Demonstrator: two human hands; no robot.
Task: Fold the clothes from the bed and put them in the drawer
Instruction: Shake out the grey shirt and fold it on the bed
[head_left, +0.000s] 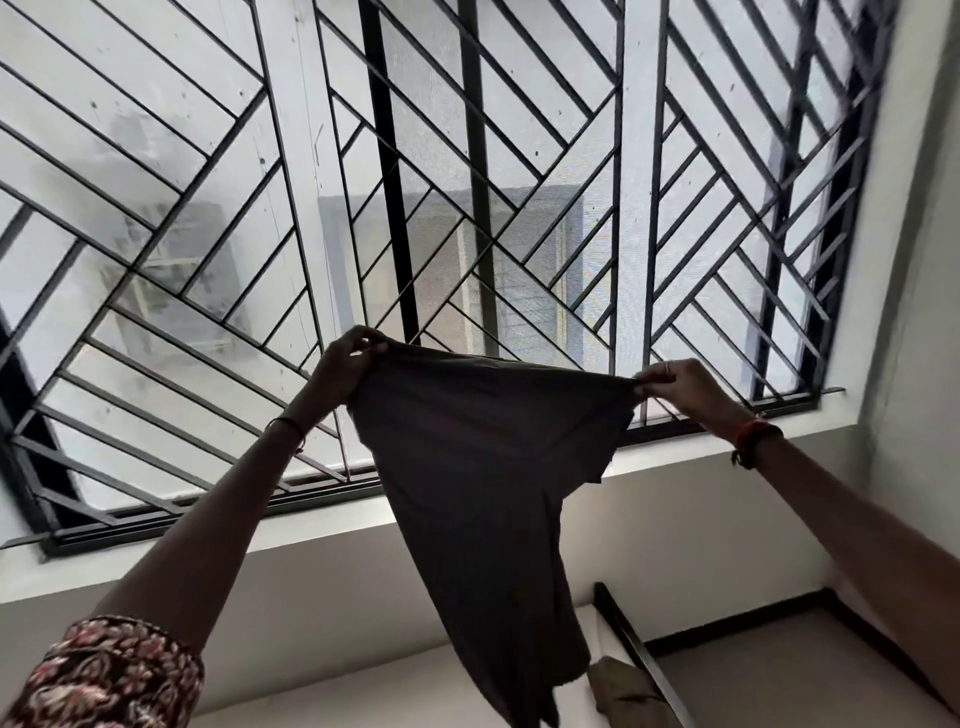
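In the head view, both arms reach up and forward in front of a barred window (467, 156). The left hand (345, 371) pinches one top corner of a dark grey garment (483, 467), fingers curled over the hem. The right hand (680, 387) pinches the opposite corner, thumb and fingertips clamped on the cloth. The top edge is stretched taut between them and the rest hangs free in a tapering drape, well above anything it could lie on. At the bottom edge a tan bundle (623, 686) sits beside a dark rail (639, 649); it may be another piece of clothing on the bed, though too little shows to be sure. The drawer is out of sight.

The step in hand looks like opening the garment out before the first fold. The next move probably calls for keeping both corners level, then bringing the hands together or lowering the cloth flat so the halves meet evenly.
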